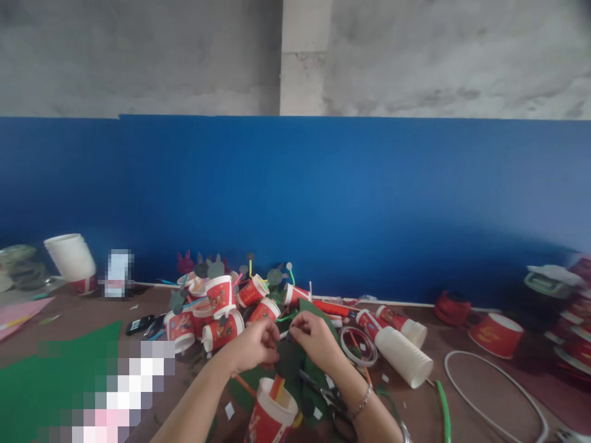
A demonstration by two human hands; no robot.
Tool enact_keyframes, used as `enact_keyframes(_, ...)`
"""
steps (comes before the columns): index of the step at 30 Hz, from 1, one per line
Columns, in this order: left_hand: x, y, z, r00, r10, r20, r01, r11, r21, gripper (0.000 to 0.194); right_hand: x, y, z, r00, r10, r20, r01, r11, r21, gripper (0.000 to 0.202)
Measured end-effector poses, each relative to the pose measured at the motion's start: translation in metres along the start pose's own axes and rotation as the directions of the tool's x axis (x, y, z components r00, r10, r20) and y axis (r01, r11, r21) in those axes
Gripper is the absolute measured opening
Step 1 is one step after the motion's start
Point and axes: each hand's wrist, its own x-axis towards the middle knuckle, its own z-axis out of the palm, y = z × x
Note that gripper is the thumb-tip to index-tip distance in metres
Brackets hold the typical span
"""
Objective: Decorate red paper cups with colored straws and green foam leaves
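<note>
Close together over the table, my left hand [259,342] and my right hand [313,337] both have their fingers curled in. My left fingertips pinch the edge of a dark round paper piece [290,359]. Thumb and finger of my right hand press together above it, at a tiny dark bit too small to name. Just below stands a red printed paper cup [272,415] with an orange-yellow strip [277,387] rising from it. Scissors [318,386] lie beside my right forearm on dark green paper [313,369].
Several decorated red cups [224,329] with straws and paper animal heads [215,267] are heaped ahead. On the right lie a stack of white cups [404,357], a tape roll [358,346], a white hoop [498,394] and a red bucket [496,335]. Green sheet [87,351] covers the left.
</note>
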Motion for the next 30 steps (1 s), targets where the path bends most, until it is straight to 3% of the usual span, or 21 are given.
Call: enact_keyframes(30,-0.002,0.003,0.001,1.000,-0.011,0.004,0.011,0.999,-0.031,0.029,-0.004,-0.009,-0.001,0.997,-0.039,0.061,0.040,0.999,-0.021,0.006)
